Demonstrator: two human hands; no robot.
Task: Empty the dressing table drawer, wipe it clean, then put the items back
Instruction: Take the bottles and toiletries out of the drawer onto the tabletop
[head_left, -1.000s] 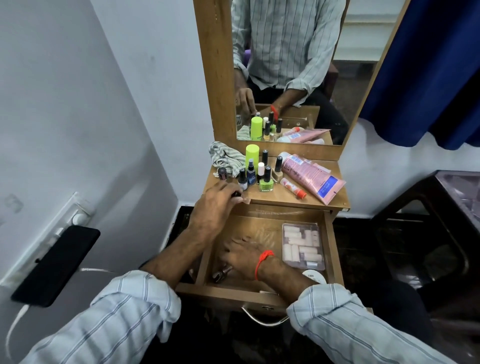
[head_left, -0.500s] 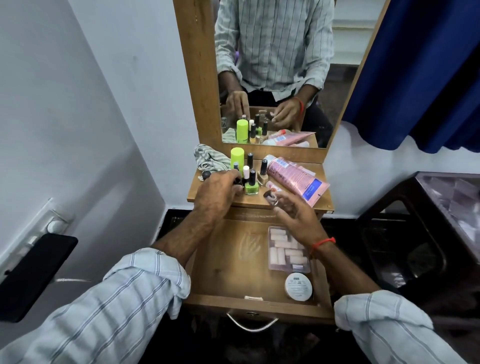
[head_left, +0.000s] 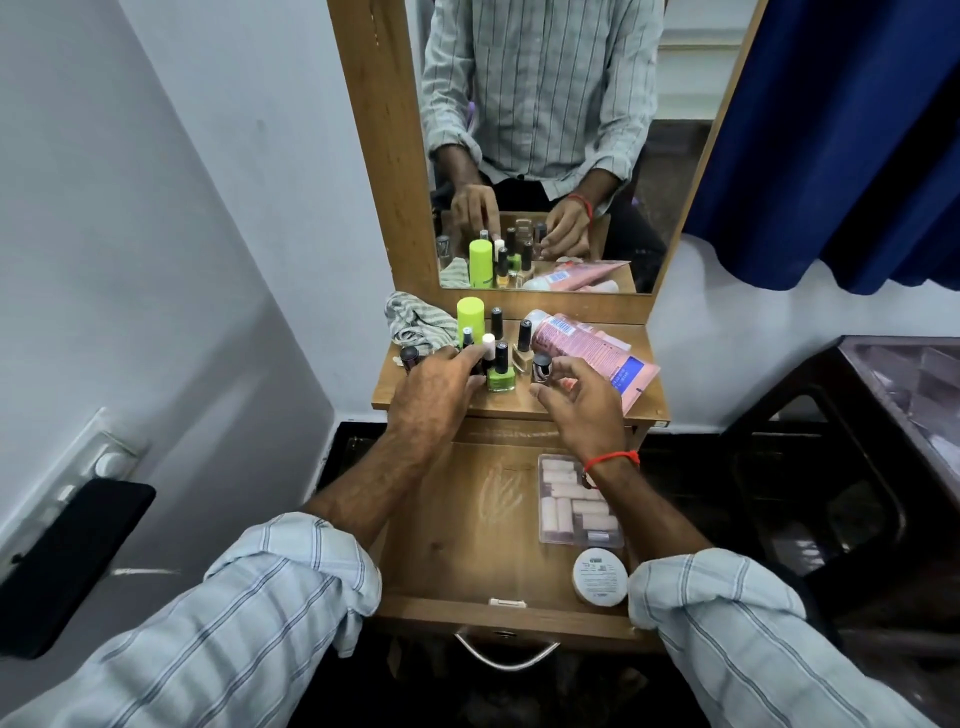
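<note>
Right hand (head_left: 582, 410) pinches a small bottle (head_left: 541, 368) on the tabletop (head_left: 644, 405); nail polish bottles (head_left: 500, 371) sit just left of that grip, tube (head_left: 592, 353) right behind. Open drawer (head_left: 457, 551) below holds a nail-tip box (head_left: 566, 514) and round jar (head_left: 600, 576).

The setting was a domestic bedroom or dressing corner. A small wooden dressing table (head_left: 519, 410) stood against a white wall, with a tall wood-framed mirror (head_left: 545, 145) rising from its rear edge. Nail polish bottles (head_left: 500, 371) and a pink cosmetic tube (head_left: 592, 353) crowded its top. A blue curtain (head_left: 841, 140) hung at the right.
</note>
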